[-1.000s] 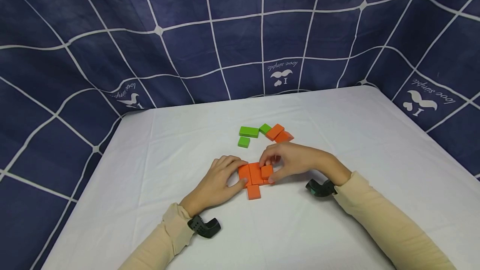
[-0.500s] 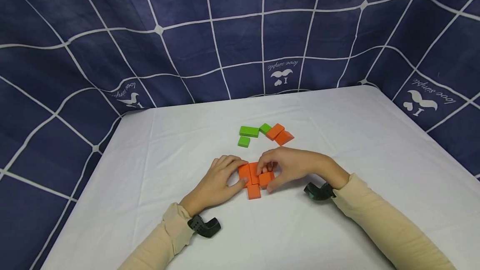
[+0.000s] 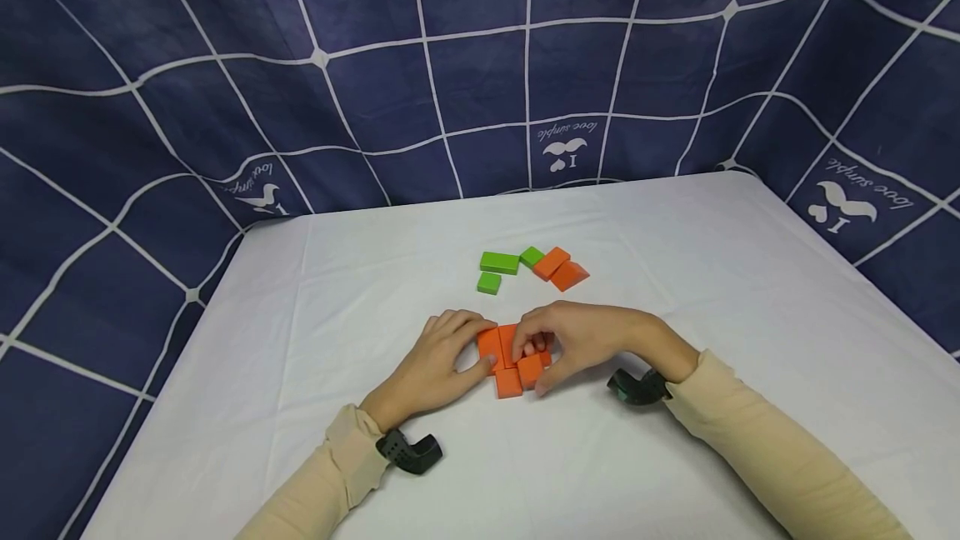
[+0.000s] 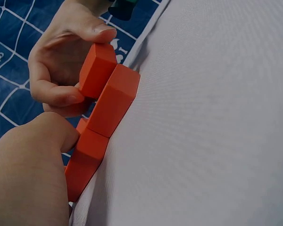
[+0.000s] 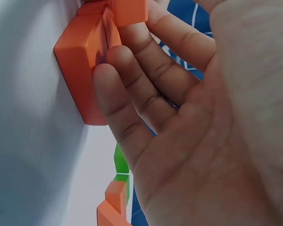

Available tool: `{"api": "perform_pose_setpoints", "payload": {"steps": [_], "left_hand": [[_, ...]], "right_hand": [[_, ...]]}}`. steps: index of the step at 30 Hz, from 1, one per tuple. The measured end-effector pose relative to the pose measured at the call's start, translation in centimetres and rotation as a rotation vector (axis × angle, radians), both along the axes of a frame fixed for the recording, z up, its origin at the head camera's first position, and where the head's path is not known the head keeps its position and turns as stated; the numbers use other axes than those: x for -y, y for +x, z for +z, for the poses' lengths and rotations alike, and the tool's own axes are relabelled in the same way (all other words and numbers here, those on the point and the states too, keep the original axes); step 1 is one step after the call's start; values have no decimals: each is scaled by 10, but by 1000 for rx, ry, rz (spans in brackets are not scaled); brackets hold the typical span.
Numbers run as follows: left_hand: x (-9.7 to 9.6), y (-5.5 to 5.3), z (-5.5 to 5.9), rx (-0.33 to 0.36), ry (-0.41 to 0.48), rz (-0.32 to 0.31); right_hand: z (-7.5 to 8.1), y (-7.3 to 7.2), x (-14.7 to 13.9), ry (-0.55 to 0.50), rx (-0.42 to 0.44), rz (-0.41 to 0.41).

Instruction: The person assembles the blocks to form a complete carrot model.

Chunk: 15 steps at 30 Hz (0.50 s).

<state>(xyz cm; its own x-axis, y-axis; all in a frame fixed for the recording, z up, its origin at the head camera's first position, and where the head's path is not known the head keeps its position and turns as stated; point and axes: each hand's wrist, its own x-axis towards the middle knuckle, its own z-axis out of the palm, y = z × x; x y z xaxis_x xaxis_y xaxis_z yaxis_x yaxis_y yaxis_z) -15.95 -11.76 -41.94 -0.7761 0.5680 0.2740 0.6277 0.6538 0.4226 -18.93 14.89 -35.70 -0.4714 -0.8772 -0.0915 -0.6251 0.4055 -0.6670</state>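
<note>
In the head view several orange blocks lie together on the white cloth. My left hand (image 3: pixel 427 369) holds the leftmost oblong block (image 3: pixel 489 347), thumb at its near end and index finger at its far end. Beside it is another oblong block (image 3: pixel 507 338), partly covered by my right fingers. A square block (image 3: pixel 508 383) lies at the near side. My right hand (image 3: pixel 588 336) pinches a small orange block (image 3: pixel 530 371) between thumb and index finger, just right of that square. In the left wrist view the pinched block (image 4: pixel 96 70) sits higher than the block beside it (image 4: pixel 114 101).
Farther back lie a green oblong block (image 3: pixel 499 262), a green square block (image 3: pixel 489 282) and another green block (image 3: pixel 531 257). An orange oblong block (image 3: pixel 552 262) and an orange wedge-like block (image 3: pixel 570 276) are beside them. A blue checked curtain (image 3: pixel 480 82) hangs behind the table.
My right hand has moved toward the near side with the small orange block, from above the right part of the group to beside the near square block. My left hand stays in place.
</note>
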Motion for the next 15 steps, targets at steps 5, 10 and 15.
{"api": "perform_pose_setpoints", "payload": {"steps": [5,10,15], "left_hand": [[0,0,0,0,0,0],[0,-1,-1,-1,-6,2],[0,0,-1,-5,-8,2]], "right_hand": [[-1,1,2,14,-10,15],[-1,2,3,23,-19,13],[-3,2,4,37,-23,11]]}}
